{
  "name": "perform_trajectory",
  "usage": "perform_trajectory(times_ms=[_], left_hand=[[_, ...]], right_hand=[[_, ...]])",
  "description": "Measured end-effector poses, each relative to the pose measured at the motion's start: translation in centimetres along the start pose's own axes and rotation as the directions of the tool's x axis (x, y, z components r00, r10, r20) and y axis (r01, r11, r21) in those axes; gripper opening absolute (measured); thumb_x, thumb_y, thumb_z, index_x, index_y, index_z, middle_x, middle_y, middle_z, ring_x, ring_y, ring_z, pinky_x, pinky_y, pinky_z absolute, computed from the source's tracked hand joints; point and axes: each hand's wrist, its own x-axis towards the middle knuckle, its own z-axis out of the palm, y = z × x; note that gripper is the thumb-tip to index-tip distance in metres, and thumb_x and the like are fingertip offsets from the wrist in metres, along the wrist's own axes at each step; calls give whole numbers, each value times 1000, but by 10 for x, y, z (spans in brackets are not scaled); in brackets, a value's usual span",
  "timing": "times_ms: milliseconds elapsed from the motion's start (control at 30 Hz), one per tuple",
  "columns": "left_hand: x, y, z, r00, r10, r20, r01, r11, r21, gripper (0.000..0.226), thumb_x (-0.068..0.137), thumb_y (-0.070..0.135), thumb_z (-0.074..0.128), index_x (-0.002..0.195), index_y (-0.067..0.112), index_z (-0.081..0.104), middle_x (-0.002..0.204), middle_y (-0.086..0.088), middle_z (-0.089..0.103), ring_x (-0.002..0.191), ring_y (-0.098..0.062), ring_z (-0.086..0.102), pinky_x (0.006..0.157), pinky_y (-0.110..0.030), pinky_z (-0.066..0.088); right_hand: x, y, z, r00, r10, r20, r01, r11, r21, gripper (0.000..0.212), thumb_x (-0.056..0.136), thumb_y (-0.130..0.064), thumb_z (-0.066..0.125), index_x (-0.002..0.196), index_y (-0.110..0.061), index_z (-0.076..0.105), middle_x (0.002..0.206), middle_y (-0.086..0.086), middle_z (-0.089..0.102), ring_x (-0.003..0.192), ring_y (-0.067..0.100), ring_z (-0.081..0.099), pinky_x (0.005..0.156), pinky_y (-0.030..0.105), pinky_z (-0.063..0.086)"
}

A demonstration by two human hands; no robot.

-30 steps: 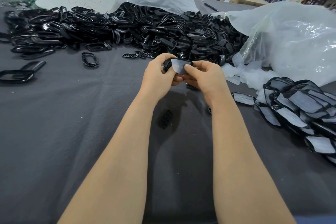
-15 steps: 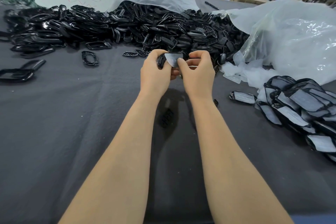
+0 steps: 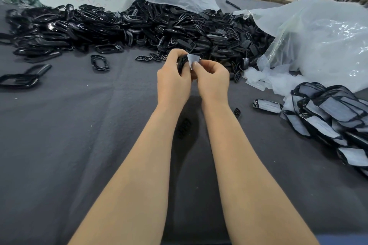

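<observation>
As both hands rise toward picture centre, I log: left hand [image 3: 173, 81] grips black ring [image 3: 182, 62], right hand [image 3: 213, 79] pinches white film [image 3: 193, 59] onto it — film likely half seated.

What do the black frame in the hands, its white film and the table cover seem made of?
The frame looks like moulded plastic, black with a slight sheen. The film is a thin, matt white sheet, perhaps paper or foam. The cover seems grey felt-like cloth, matt and fuzzy.
</observation>
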Motion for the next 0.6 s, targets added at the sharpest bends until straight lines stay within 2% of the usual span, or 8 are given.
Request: perform_trajectory(times_ms=[100, 167, 233, 300, 367, 433, 533, 600], left_hand=[[0, 0, 1, 999, 39, -4, -39, 999, 25, 19, 94, 5, 51, 107, 18, 57, 77, 11, 60, 65, 4, 59, 70, -28, 56], [0, -1, 2, 1000, 18, -8, -18, 1000, 3, 17, 94, 6, 52, 103, 21, 55, 76, 10, 62, 66, -1, 62, 69, -29, 57], [0, 0, 1, 999, -50, -13, 49, 997, -65, 18, 96, 7, 50, 100, 25, 52, 75, 6, 65, 66, -4, 66, 69, -27, 58], [1, 1, 0, 993, -115, -22, 111, 984, -140, 20, 97, 7, 48, 98, 26, 50, 74, 1, 67, 63, -3, 67, 69, -23, 57], [1, 2, -1, 988, -151, -22, 144, 969, -203, 25, 98, 6, 47, 93, 31, 49, 75, -1, 67, 60, -2, 66, 64, -18, 56], [2, 3, -1, 984, -179, -8, 172, 954, -245, 26, 98, 7, 46, 93, 32, 50, 77, -2, 68, 59, -2, 66, 62, -16, 54], [2, 2, -1, 978, -210, 11, 205, 939, -275, 20, 98, 7, 47, 104, 25, 53, 79, -5, 69, 60, -3, 67, 62, -17, 54], [3, 2, -2, 976, -215, 19, 212, 935, -283, 20, 98, 6, 48, 108, 22, 53, 82, -7, 68, 61, -4, 67, 63, -18, 55]], right_hand=[[0, 0, -1, 998, 57, 34, -60, 994, 93, 6, 89, -8, 62, 94, -7, 60, 92, 10, 65, 83, 18, 61, 68, 24, 48], [0, -2, -2, 1000, 2, 3, -3, 998, 69, 5, 90, -9, 60, 88, -11, 56, 91, 10, 62, 81, 18, 59, 71, 28, 49], [2, -5, -6, 994, -70, -83, 76, 995, 70, 14, 91, -8, 58, 83, -16, 50, 89, 7, 59, 80, 18, 60, 76, 32, 53], [5, -10, -14, 985, -64, -162, 93, 979, 183, 15, 92, -6, 56, 85, -16, 49, 84, 3, 58, 72, 11, 62, 69, 24, 54], [9, -11, -24, 982, 1, -188, 61, 945, 322, 12, 91, -3, 57, 98, -11, 50, 81, 0, 57, 64, 4, 60, 62, 16, 50], [10, -12, -32, 985, 64, -158, 9, 907, 421, 19, 91, -2, 58, 106, -11, 52, 81, -1, 58, 63, 4, 58, 61, 16, 49], [7, -17, -38, 994, 98, -38, -60, 831, 553, 12, 91, -3, 60, 92, -16, 60, 77, -1, 62, 62, 6, 57, 57, 17, 46], [5, -20, -37, 998, 44, 44, -61, 802, 594, 15, 91, -4, 60, 85, -17, 60, 69, -4, 65, 60, 6, 57, 56, 17, 45]])
